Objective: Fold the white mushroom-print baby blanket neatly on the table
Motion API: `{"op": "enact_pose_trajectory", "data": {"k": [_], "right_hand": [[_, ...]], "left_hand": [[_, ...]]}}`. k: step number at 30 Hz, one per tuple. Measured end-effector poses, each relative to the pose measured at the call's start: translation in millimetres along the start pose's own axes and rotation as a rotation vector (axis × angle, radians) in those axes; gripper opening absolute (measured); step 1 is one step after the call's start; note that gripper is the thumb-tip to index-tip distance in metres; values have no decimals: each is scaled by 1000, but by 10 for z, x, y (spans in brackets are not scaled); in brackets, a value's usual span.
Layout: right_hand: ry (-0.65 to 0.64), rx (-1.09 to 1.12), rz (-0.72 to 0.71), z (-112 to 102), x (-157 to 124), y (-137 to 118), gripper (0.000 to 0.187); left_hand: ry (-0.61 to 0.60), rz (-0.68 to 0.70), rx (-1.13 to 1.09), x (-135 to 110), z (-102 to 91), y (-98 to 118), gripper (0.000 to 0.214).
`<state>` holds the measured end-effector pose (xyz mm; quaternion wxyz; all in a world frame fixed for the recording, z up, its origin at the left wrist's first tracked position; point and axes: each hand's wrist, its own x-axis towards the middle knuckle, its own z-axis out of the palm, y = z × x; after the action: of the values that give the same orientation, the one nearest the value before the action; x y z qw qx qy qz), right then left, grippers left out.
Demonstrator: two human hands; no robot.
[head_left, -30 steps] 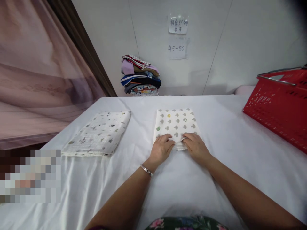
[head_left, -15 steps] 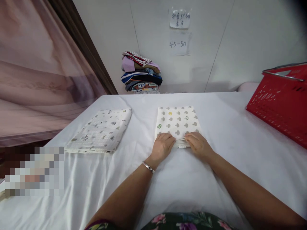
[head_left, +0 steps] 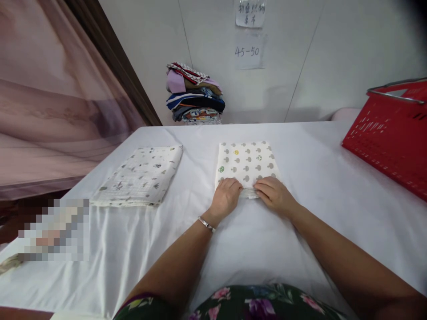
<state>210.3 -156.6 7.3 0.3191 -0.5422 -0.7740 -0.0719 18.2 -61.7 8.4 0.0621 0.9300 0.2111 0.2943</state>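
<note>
My left grip (head_left: 226, 195) and right grip (head_left: 276, 197) pinch closed along the near edge of a flat-folded white mushroom-print cloth (head_left: 246, 161) beneath them; rightward, a slotted red plastic basket (head_left: 388, 138), contents hidden.

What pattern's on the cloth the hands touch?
White cloth with grey mushroom-like shapes, a few yellow or green; the head view shows it best.

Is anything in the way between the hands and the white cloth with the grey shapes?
Nothing visible is. The left hand and right hand both touch the near edge of the grey-patterned cloth. The other folded cloth lies off to the left and the red basket to the right, neither between.
</note>
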Motion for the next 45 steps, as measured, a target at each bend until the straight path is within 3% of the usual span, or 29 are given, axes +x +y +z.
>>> {"op": "enact_pose_trajectory", "data": {"k": [5,14,22,38,45], "right_hand": [[64,-40,-10,23,-18,19,22],[43,-21,-3,-2,-1,-26,24],[-135,15,38,-44,13,-29,17],[-172,115,127,-68,18,30,26],[-182,75,67,-58,16,41,26]], "left_hand": [[-18,16,11,-9,10,-5,17],[-52,29,39,-28,11,-16,19],[-51,22,-4,-47,9,-15,14],[9,3,-62,-69,65,-71,16],[-48,19,-3,-66,24,-45,17]]}}
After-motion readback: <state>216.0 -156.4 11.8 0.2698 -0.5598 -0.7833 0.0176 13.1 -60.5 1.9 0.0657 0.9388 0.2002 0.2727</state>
